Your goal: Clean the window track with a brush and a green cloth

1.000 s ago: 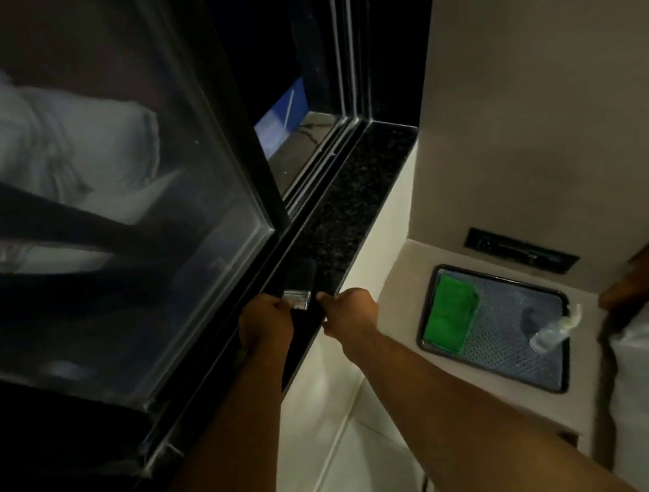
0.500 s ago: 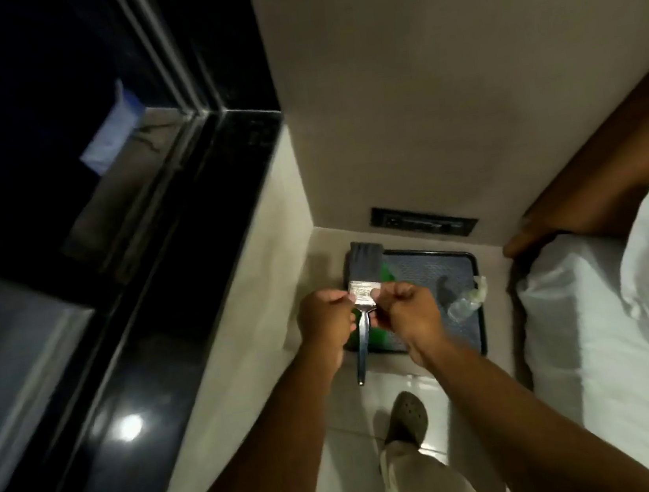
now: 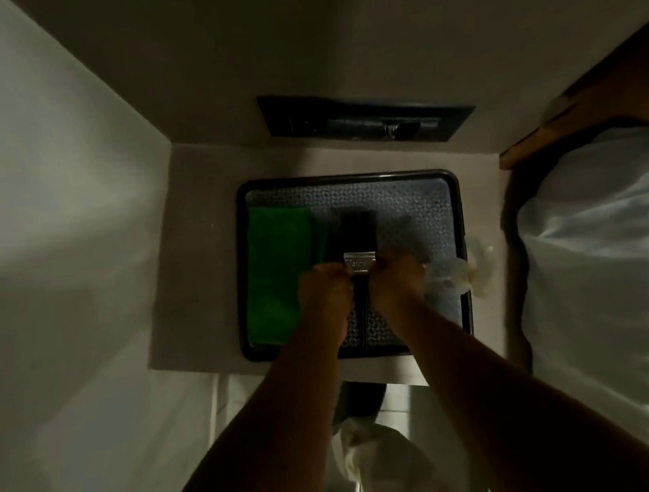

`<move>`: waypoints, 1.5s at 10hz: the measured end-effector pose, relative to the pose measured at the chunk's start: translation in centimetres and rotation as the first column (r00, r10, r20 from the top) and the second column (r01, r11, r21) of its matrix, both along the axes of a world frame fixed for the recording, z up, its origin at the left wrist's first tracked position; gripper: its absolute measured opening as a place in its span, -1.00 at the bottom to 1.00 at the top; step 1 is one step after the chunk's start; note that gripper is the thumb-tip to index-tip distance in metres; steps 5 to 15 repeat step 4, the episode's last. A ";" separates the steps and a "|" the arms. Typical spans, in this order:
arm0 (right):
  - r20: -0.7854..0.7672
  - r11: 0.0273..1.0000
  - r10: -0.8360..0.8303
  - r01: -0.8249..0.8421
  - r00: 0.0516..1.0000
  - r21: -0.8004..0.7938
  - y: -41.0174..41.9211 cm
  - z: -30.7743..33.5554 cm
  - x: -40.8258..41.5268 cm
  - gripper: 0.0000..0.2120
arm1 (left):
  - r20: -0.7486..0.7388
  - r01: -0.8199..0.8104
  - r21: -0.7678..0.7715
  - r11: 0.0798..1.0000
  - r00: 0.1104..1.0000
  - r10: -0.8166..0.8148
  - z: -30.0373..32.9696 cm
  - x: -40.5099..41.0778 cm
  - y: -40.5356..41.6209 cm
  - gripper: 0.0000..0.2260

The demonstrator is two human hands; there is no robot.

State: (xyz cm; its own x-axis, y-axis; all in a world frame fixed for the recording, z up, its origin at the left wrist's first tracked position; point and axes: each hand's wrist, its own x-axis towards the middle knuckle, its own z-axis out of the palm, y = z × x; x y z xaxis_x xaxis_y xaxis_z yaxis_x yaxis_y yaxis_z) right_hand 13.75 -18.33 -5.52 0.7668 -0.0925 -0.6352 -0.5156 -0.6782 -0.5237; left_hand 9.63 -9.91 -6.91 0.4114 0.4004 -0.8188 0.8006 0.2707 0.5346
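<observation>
over patterned tray (image 3: 411,197), brush (image 3: 357,237)

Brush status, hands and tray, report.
Left hand and right hand both pinch the brush at its metal band, over the tray. Green cloth untouched in tray, left side. Spray bottle close right.

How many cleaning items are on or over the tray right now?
3: green cloth lying along the tray's left side; brush pinched mid-tray between left hand and right hand; spray bottle at the right edge.
</observation>
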 end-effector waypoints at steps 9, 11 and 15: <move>-0.044 0.990 0.139 -0.140 0.989 -0.023 0.6 3.0 -1.6 -0.76 | -0.120 0.466 0.238 0.852 0.885 -0.450 8.2 -2.8 4.5 -0.65; -0.044 0.990 0.139 -0.140 0.989 -0.023 0.6 3.0 -1.6 -0.76 | -0.120 0.466 0.238 0.852 0.885 -0.450 8.2 -2.8 4.5 -0.65; -0.044 0.990 0.139 -0.140 0.989 -0.023 0.6 3.0 -1.6 -0.76 | -0.120 0.466 0.238 0.852 0.885 -0.450 8.2 -2.8 4.5 -0.65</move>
